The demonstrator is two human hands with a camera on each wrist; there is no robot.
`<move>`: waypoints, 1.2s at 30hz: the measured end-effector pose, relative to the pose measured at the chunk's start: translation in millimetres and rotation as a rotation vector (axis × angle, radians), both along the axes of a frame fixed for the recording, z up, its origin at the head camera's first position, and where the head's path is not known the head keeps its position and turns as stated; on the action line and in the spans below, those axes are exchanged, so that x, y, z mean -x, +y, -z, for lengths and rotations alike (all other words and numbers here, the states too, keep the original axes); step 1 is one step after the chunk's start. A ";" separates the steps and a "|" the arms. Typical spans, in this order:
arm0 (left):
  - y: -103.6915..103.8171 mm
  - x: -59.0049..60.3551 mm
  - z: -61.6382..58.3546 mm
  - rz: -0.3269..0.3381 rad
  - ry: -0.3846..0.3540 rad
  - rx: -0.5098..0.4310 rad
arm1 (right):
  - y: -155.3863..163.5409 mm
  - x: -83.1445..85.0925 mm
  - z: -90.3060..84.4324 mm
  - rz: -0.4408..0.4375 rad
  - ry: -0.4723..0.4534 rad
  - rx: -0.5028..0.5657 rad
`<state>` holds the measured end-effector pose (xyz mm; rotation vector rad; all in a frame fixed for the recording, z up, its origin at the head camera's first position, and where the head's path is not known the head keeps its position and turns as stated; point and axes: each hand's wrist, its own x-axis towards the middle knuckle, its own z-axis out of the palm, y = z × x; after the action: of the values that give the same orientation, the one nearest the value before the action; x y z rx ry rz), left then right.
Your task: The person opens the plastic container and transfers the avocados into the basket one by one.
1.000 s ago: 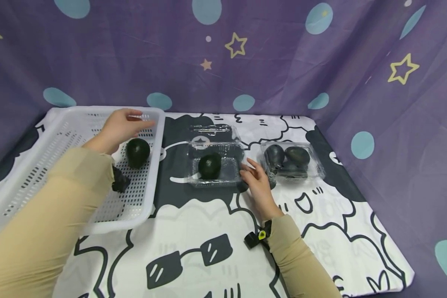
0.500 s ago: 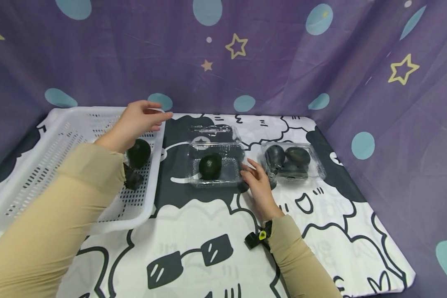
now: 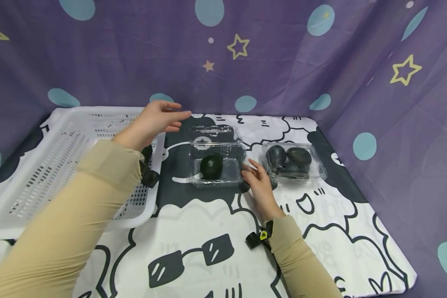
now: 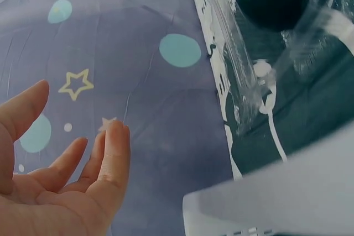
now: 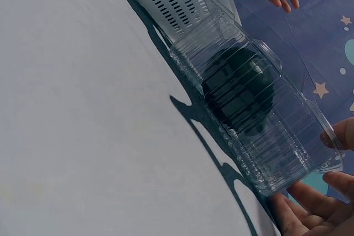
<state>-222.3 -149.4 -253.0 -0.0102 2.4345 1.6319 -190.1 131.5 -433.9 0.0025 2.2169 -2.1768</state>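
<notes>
My left hand (image 3: 158, 122) is raised over the right rim of the white basket, its fingers extended with nothing between them; the left wrist view shows the bare palm and spread fingers (image 4: 116, 153). An open clear plastic clamshell container (image 3: 231, 169), its lid folded back, holds one dark green avocado (image 3: 211, 166) in its left half. At the container's right end, my right hand (image 3: 262, 188) holds the edge, with digits (image 5: 312, 203) to either side of the rim in the right wrist view. Another avocado (image 3: 147, 153) in the basket is mostly hidden by the left forearm.
The white perforated basket (image 3: 154, 194) stands at the left. Right of the open container is a second clear clamshell (image 3: 314, 171) with two avocados (image 3: 299, 157). A printed cloth (image 3: 201, 223) covers the table; a purple curtain (image 3: 283, 74) rises behind it.
My left hand has moved right, from above the inside of the basket to past its right rim, its forearm now covering most of the basket's avocado. The right hand stays at the container.
</notes>
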 end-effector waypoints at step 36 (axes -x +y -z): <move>48.1 15.1 40.7 0.064 -0.148 0.022 | 0.4 -1.1 0.8 -0.004 0.003 0.011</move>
<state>-237.3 -101.3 -293.8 -0.0544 2.3176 1.5202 -189.0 131.9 -434.7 -0.0055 2.2045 -2.1888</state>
